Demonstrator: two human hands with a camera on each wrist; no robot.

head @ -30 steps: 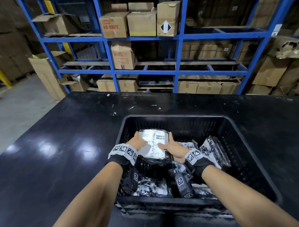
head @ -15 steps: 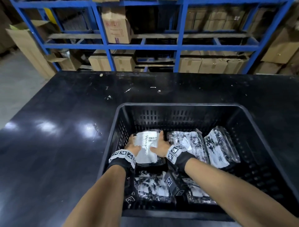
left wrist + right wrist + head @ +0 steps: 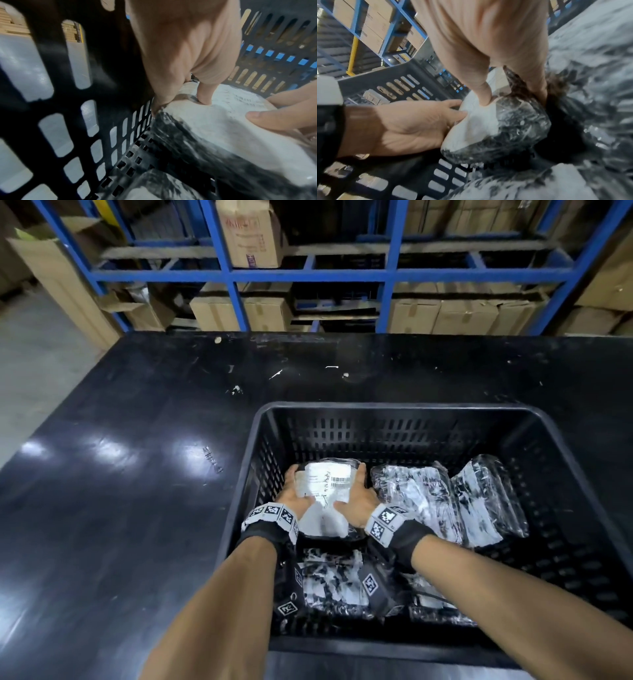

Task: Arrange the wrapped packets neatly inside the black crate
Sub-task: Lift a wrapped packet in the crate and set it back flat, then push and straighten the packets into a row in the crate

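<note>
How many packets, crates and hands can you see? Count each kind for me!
Wrapped packets: 5 showing, one held in both hands
Black crate: 1
Hands: 2, the left hand and the right hand
Total: 8

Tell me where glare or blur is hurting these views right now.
Head view: ceiling lights glare off the black table and the packet label is washed out. Left wrist view: left hand and crate wall smeared by blur. Right wrist view: the right hand is soft and neighbouring packets streak at the right edge.
</note>
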